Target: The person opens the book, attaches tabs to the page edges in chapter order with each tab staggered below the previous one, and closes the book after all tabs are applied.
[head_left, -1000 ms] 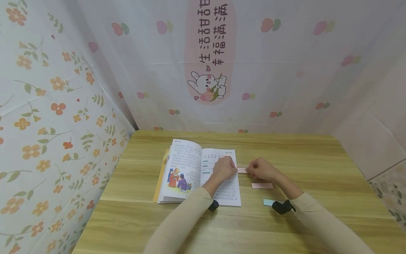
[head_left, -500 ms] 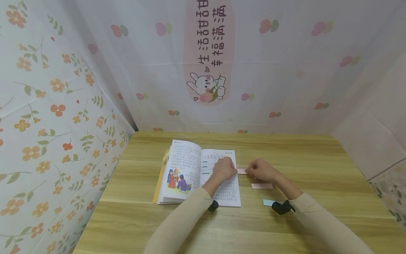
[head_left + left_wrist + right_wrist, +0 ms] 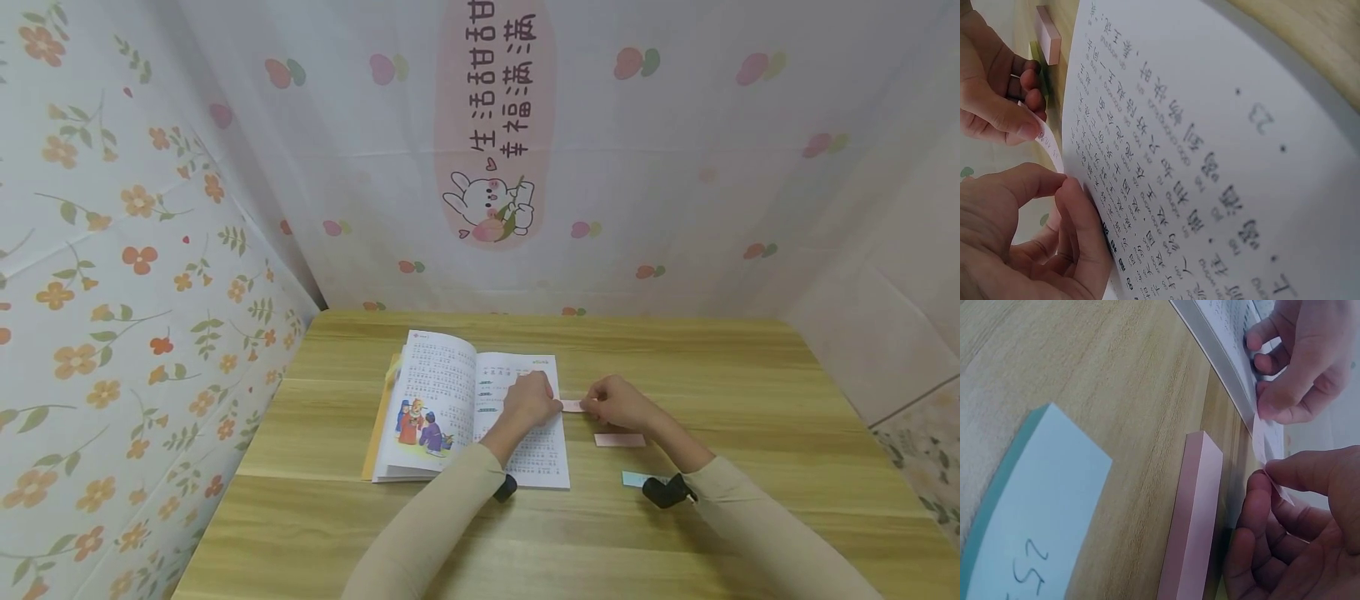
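The worktop (image 3: 675,542) is light wood with a plank grain, set into a corner between papered walls. An open book (image 3: 472,408) lies flat on it towards the left, a coloured picture on its left page and print on its right; a yellow edge shows under its left side. Just beside the book's right edge a pink strip (image 3: 572,405) sticks out over the wood. Near it, closer to the person, a pink pad (image 3: 619,439) lies flat. Nearer still lies a blue pad (image 3: 633,478), apart from the pink one; the right wrist view shows pen marks on its top sheet (image 3: 1035,512).
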`<state>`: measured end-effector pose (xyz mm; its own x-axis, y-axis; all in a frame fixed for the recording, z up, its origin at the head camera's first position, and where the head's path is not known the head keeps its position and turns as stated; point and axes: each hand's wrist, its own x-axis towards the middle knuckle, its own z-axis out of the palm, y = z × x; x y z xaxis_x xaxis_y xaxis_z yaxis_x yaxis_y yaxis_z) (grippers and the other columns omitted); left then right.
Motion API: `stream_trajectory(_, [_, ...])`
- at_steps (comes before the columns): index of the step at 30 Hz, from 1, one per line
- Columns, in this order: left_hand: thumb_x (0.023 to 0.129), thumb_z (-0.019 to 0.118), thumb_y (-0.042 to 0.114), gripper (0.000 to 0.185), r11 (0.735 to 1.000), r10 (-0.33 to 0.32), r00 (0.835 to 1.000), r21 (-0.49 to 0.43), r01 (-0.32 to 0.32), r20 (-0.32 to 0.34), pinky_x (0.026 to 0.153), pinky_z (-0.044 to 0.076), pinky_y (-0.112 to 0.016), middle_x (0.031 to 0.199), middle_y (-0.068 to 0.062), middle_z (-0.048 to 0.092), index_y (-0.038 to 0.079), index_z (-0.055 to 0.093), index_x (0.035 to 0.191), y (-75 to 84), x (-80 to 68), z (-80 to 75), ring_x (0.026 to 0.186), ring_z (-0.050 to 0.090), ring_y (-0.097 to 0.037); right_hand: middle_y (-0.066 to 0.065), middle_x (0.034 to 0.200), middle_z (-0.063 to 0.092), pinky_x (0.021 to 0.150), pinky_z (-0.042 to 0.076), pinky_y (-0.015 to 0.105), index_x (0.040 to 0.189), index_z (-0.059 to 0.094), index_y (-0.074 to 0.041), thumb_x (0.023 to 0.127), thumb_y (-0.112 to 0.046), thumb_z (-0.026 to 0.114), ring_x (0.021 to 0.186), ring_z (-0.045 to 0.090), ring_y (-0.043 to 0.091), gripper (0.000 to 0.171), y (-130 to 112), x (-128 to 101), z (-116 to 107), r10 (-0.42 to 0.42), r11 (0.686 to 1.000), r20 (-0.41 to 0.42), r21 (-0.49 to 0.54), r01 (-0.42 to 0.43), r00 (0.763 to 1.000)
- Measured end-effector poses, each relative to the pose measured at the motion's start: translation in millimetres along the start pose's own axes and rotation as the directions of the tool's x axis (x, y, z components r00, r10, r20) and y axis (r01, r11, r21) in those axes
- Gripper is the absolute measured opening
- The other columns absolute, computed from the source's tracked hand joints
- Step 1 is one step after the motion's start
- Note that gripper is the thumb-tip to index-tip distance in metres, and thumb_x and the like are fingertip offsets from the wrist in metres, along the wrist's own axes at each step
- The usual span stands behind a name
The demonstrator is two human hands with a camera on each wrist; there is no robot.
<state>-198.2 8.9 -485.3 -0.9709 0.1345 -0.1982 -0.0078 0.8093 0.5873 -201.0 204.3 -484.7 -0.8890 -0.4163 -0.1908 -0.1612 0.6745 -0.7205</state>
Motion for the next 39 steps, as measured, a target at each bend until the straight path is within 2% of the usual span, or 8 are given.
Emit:
stream_trajectory(8, [0.087, 0.077, 0.022, 0.022, 0.999, 0.020, 1.000, 0.045, -0.020, -0.001, 0.063, 0.046, -0.033, 0.078, -0.001, 0.056, 0.013, 0.058, 0.091, -2.8, -5.8, -1.9, 0.068, 0.055, -0.019, 0.001, 0.064, 0.056, 0.052, 0.040, 0.027, 0.080, 0.066, -0.004, 0.099, -0.012, 0.063, 0.056, 0.049, 0.013, 0.021, -2, -2, 1, 0.024, 1.000, -0.012, -0.018, -0.024, 1.000])
stream_trajectory(15, [0.089, 0.076, 0.025, 0.024, 0.989, 0.067, 0.997, 0.130, -0.063, -0.024, 0.070, 0.049, -0.038, 0.085, -0.001, 0.059, 0.014, 0.060, 0.103, -5.8, -13.4, -2.5, 0.071, 0.057, -0.019, 0.000, 0.066, 0.055, 0.051, 0.040, 0.029, 0.088, 0.065, -0.004, 0.095, -0.007, 0.066, 0.057, 0.048, 0.014, 0.008, -7, -6, 3, -0.073, 0.986, -0.092, -0.156, 0.059, 0.993])
stream_trajectory(18, [0.089, 0.076, 0.026, 0.028, 0.983, 0.085, 0.996, 0.166, -0.078, -0.035, 0.071, 0.050, -0.038, 0.090, -0.002, 0.059, 0.013, 0.061, 0.108, -7.6, -15.9, -0.4, 0.075, 0.057, -0.021, 0.004, 0.076, 0.059, 0.058, 0.047, 0.034, 0.095, 0.067, -0.001, 0.092, -0.005, 0.068, 0.066, 0.054, 0.018, 0.006, -9, -8, 6, -0.167, 0.955, -0.140, -0.271, 0.125, 0.976])
stream_trajectory(21, [0.089, 0.076, 0.028, 0.033, 0.968, 0.112, 0.993, 0.228, -0.100, -0.038, 0.071, 0.050, -0.038, 0.097, -0.004, 0.058, 0.013, 0.062, 0.114, -8.4, -19.5, 1.0, 0.082, 0.056, -0.022, 0.012, 0.094, 0.064, 0.074, 0.053, 0.043, 0.104, 0.069, 0.003, 0.089, -0.004, 0.072, 0.083, 0.061, 0.027, 0.017, -9, -9, 10, -0.295, 0.895, -0.180, -0.397, 0.205, 0.938])
stream_trajectory(24, [0.089, 0.076, 0.033, 0.038, 0.941, 0.152, 0.988, 0.310, -0.135, -0.031, 0.074, 0.048, -0.038, 0.105, -0.006, 0.056, 0.013, 0.062, 0.118, -8.0, -25.6, -0.4, 0.089, 0.053, -0.023, 0.020, 0.110, 0.065, 0.087, 0.052, 0.053, 0.113, 0.068, 0.004, 0.088, -0.004, 0.075, 0.100, 0.062, 0.037, 0.027, -10, -10, 14, -0.404, 0.833, -0.166, -0.472, 0.287, 0.899])
stream_trajectory(27, [0.090, 0.075, 0.036, 0.041, 0.910, 0.190, 0.982, 0.376, -0.174, -0.004, 0.079, 0.047, -0.040, 0.111, -0.008, 0.054, 0.013, 0.063, 0.122, -9.1, -33.6, -3.7, 0.095, 0.051, -0.025, 0.020, 0.118, 0.063, 0.093, 0.048, 0.056, 0.119, 0.067, 0.003, 0.089, -0.007, 0.077, 0.110, 0.059, 0.039, 0.033, -9, -11, 17, -0.458, 0.790, -0.119, -0.509, 0.342, 0.881])
stream_trajectory(35, [0.089, 0.075, 0.037, 0.059, 0.869, 0.204, 0.976, 0.445, -0.216, 0.076, 0.107, 0.034, -0.060, 0.150, -0.012, 0.044, 0.016, 0.057, 0.141, -30.2, -62.1, -18.5, 0.136, 0.040, -0.039, 0.014, 0.128, 0.060, 0.099, 0.042, 0.058, 0.126, 0.066, -0.002, 0.092, -0.015, 0.076, 0.119, 0.053, 0.036, 0.038, -9, -15, 24, -0.450, 0.785, -0.065, -0.505, 0.359, 0.891])
stream_trajectory(39, [0.090, 0.075, 0.035, 0.062, 0.861, 0.222, 0.971, 0.449, -0.238, 0.089, 0.112, 0.023, -0.064, 0.155, -0.015, 0.041, 0.015, 0.056, 0.144, -46.1, -78.8, -26.2, 0.142, 0.032, -0.046, 0.011, 0.134, 0.058, 0.102, 0.040, 0.057, 0.129, 0.066, -0.006, 0.094, -0.020, 0.075, 0.123, 0.051, 0.034, 0.039, -8, -17, 27, -0.436, 0.780, -0.038, -0.515, 0.356, 0.899])
